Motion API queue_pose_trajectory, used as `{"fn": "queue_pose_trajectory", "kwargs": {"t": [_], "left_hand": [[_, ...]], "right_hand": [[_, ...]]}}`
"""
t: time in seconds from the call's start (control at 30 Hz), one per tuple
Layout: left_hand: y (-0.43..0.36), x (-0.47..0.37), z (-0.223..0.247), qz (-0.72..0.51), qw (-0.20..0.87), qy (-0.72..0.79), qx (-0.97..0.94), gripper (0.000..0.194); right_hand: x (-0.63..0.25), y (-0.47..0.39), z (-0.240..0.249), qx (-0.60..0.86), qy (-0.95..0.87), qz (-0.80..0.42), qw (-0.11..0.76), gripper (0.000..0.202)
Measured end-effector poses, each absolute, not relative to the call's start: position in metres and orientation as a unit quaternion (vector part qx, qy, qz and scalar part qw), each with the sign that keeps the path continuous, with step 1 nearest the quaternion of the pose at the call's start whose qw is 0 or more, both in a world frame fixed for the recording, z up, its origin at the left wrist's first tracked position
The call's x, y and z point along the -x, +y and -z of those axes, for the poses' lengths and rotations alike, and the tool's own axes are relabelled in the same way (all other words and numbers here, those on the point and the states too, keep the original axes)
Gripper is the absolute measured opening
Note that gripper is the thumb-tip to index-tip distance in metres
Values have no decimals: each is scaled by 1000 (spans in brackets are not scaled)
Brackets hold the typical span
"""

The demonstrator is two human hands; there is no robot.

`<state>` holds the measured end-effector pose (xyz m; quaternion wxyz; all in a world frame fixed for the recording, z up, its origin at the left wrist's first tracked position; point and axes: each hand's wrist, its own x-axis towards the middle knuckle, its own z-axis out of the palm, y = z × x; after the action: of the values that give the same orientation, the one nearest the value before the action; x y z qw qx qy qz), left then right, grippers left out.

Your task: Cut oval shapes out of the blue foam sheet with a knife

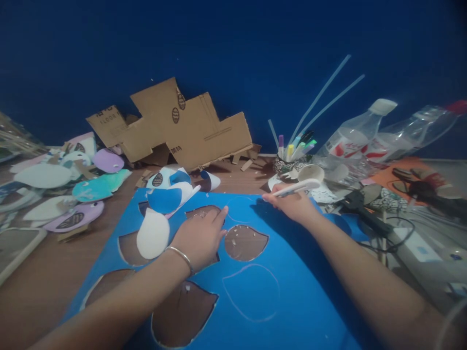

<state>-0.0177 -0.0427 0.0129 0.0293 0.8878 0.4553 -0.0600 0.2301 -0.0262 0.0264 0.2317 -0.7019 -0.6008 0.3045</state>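
Note:
A blue sheet (302, 301) lies on the table with several teardrop-shaped holes cut through it, the brown tabletop showing inside. My left hand (199, 238), a bracelet at its wrist, rests flat on the sheet over one hole, fingers stretched out and holding nothing. At the sheet's far edge my right hand (292, 204) is closed around a white pen-like tool (299, 187), whose tip is hidden by the fingers. A faint drawn outline (239, 209) lies between my hands, and a second teardrop outline (251, 318) is nearer me. One white teardrop piece (153, 234) sits left of my left hand.
Cut cardboard (189, 124) leans against the blue wall. Paper fish shapes (97, 187) pile up at the left. A pot of markers (292, 158), plastic bottles (350, 133) and a black glue gun (365, 214) with its cord crowd the right side.

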Motion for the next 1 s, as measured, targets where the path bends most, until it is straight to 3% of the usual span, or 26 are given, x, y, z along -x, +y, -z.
{"fn": "queue_pose_trajectory", "kwargs": {"t": [1.0], "left_hand": [[-42, 18, -11, 63, 49, 461, -884, 50]], "right_hand": [[-248, -28, -27, 714, -599, -295, 211, 33]]}}
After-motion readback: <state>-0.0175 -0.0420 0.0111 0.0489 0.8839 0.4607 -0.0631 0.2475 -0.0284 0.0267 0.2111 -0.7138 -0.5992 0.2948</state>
